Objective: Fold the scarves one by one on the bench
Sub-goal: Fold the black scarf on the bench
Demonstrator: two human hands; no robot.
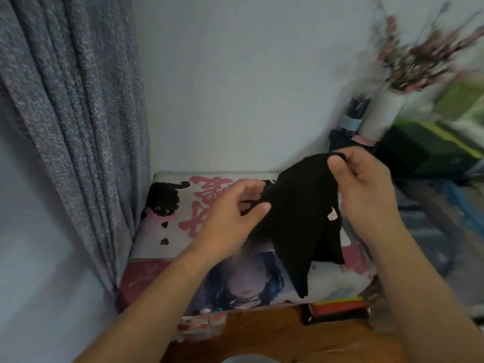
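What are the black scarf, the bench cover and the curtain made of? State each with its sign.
Black scarf: seemingly soft matte knit; it drapes limply, with a small sewn tag.
Bench cover: printed fabric, probably woven; flat matte picture and lettering.
Curtain: heavy textured cloth, speckled grey, hanging in deep folds.

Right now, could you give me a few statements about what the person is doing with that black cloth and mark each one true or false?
1. Both hands hold the black scarf. True: the left hand pinches one edge, and the right hand pinches the top.
2. The scarf lies flat and folded on the bench. False: it hangs unfolded in the air above it.
3. The bench cover shows a black cat. True.
4. The curtain hangs to the right of the bench. False: it hangs on the left.
5. A small pale tag shows on the scarf. True.
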